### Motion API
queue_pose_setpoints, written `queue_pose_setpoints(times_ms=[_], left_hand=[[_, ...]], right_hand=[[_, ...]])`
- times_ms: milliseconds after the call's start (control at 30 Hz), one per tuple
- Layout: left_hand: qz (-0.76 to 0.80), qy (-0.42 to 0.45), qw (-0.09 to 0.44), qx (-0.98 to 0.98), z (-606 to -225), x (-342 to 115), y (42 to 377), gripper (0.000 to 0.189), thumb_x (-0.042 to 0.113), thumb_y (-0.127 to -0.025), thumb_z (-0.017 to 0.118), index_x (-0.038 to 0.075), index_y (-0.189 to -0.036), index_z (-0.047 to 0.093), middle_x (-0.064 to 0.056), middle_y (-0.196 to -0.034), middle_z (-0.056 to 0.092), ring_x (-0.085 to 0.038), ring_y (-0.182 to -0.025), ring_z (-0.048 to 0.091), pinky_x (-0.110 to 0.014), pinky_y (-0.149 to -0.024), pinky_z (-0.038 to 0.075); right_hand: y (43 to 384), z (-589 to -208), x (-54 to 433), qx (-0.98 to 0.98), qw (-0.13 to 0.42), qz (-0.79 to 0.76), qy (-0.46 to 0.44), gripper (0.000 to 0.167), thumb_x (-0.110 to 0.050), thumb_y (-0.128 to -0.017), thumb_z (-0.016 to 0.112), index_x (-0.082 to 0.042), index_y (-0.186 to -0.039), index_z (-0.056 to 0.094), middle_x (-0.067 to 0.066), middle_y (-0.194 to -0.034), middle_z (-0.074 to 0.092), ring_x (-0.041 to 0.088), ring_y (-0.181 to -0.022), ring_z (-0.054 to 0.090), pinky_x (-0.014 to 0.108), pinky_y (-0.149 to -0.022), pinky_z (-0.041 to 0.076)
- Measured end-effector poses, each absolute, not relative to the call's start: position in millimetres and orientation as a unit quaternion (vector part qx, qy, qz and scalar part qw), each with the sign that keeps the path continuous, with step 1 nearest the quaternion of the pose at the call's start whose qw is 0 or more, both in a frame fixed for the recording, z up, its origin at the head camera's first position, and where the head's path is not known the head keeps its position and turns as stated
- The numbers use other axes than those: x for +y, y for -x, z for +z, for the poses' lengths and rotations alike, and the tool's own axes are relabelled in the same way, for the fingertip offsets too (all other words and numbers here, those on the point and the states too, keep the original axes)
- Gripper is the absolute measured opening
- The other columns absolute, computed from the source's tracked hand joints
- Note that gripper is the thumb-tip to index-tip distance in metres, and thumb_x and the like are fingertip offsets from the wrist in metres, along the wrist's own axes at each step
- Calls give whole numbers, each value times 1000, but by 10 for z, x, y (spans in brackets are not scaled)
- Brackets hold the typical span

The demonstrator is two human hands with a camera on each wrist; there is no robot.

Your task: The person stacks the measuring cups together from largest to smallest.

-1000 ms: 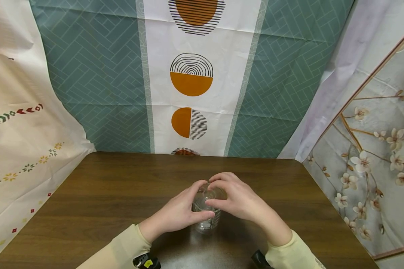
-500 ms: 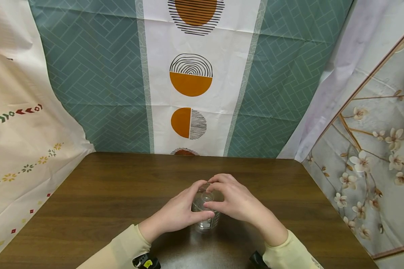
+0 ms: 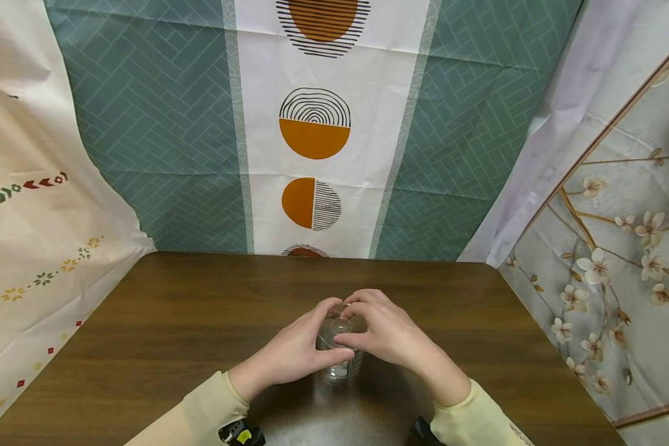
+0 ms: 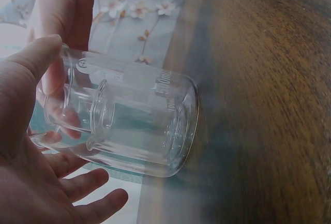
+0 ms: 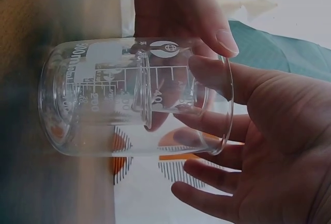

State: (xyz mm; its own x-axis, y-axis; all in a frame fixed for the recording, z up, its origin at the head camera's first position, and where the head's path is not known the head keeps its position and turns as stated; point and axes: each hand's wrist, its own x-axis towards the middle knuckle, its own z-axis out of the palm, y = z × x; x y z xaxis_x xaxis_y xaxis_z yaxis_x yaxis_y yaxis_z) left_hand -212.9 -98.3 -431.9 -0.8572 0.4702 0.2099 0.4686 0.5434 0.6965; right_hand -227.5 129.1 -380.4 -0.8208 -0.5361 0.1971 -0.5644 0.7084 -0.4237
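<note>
A clear glass beaker (image 3: pixel 340 370) with white markings stands upright on the table. A smaller glass beaker (image 5: pixel 142 94) sits inside it, its lipped rim (image 4: pixel 101 113) showing through the outer wall. My left hand (image 3: pixel 290 352) holds the large beaker near its rim, thumb in front and fingers round the far side. From the right, my right hand (image 3: pixel 393 331) reaches over the mouth. Its thumb and fingers pinch a small clear glass piece (image 5: pixel 178 97) just inside the rim; the glass layers overlap, so I cannot tell its full shape.
The brown wooden table (image 3: pixel 212 297) stretches out around the beakers. A green and white patterned cloth (image 3: pixel 334 142) hangs behind it. Cream fabric (image 3: pixel 44 248) borders the left side, and a floral cloth (image 3: pixel 607 297) the right.
My right hand has shifted slightly left and down over the beaker's mouth, its thumb moving closer to the left hand. The left hand and large beaker stay almost still.
</note>
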Motion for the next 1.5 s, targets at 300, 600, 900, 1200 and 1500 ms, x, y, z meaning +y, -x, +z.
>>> queue_pose_setpoints(times_ms=[300,600,900,1200,1500], left_hand=[[393,-268,1,880,-4316,-985,2130,83,69,-96,76,30,-161,41,11,-151,58,-17,-136,58,-55,-108,52],[394,-265,-1,880,-4325,-985,2131,84,69,-96,76,28,-161,41,7,-153,58,-19,-136,59,-56,-107,52],[394,-266,4,880,-4320,-982,2137,84,69,-96,77,31,-162,40,10,-154,57,-16,-139,57,-54,-110,51],[396,-268,5,878,-4332,-980,2143,83,68,-96,77,31,-161,40,7,-156,57,-19,-141,57,-56,-111,51],[405,-272,7,873,-4332,-985,2142,81,67,-97,77,31,-160,41,5,-157,56,-26,-143,58,-59,-111,50]], right_hand=[[2288,-3816,1263,-930,23,238,-280,25,-40,-91,93,-23,-107,83,1,-139,69,28,-144,53,57,-105,54],[2301,-3820,1252,-931,19,234,-278,24,-40,-90,93,-24,-105,84,1,-135,70,29,-142,53,58,-102,54],[2345,-3830,1260,-934,5,227,-275,25,-45,-90,93,-26,-104,84,-1,-134,70,28,-140,54,56,-99,55],[2375,-3828,1272,-936,-19,234,-264,25,-47,-90,92,-27,-104,84,-3,-136,69,27,-142,53,57,-103,54],[2390,-3818,1263,-936,-38,238,-257,28,-48,-90,92,-26,-105,85,-4,-136,69,25,-141,54,56,-103,53]])
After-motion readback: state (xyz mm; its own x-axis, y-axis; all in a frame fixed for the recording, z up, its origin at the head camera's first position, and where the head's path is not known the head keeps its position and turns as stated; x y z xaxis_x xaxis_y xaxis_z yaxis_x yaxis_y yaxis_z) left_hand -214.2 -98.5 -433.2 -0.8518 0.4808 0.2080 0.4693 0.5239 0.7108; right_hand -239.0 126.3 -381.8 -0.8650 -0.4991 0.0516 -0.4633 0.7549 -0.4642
